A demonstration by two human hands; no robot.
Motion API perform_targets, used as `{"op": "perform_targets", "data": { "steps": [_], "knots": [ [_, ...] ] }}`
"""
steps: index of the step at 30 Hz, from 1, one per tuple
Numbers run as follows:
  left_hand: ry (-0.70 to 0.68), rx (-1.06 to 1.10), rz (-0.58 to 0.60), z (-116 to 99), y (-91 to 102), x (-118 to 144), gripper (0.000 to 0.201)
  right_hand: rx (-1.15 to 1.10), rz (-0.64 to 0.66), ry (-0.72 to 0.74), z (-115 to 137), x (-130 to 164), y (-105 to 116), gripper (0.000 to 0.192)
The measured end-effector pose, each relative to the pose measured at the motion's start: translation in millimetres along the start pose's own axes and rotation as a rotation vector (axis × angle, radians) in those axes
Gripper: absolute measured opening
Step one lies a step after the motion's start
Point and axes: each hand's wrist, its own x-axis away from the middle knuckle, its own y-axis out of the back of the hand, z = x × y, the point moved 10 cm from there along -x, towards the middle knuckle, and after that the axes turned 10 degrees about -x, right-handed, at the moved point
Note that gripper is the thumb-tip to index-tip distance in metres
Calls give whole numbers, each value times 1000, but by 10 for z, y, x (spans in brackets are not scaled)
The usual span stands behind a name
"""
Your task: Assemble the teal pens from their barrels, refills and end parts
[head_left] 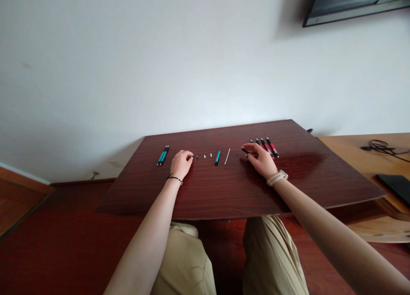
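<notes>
While the left hand (181, 163) rests curled with its fingertips beside tiny loose pen parts (204, 156), the right hand (261, 159) pinches a small dark pen piece (246, 151) near the red pens (268, 146); light, stiff and slippery, it seems best gripped mid-length.

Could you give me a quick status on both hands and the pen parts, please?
Left hand curled on the table, fingertips by small loose parts. Right hand pinching a dark pen piece beside the red pens. Nothing between them but a teal piece and white rod.
</notes>
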Motion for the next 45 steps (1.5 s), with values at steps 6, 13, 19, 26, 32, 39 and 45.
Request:
{"op": "perform_targets", "data": {
  "steps": [6, 13, 19, 26, 32, 39, 45],
  "knots": [
    [45, 21, -45, -14, 90, -1, 15, -11, -18, 34, 60, -2, 10, 31],
    [-24, 342, -104, -492, 208, 103, 8, -35, -25, 73, 143, -9, -10, 26],
    [-94, 672, -23, -1054, 1, 183, 5, -214, -18, 41, 158, -11, -47, 34],
    [-103, 843, 16, -1366, -309, 136, 8, -362, 31, -32, 191, -4, -149, 46],
    [-88, 904, 27, -1529, -437, 112, 10, -382, 33, -19, 207, -6, -164, 45],
    [-99, 919, 12, -1629, -412, 81, 11, -341, 38, 3, 221, -13, -143, 42],
    [-93, 957, 22, -1636, -400, 88, 14, -294, 2, 22, 221, -11, -91, 41]
  ]
}}
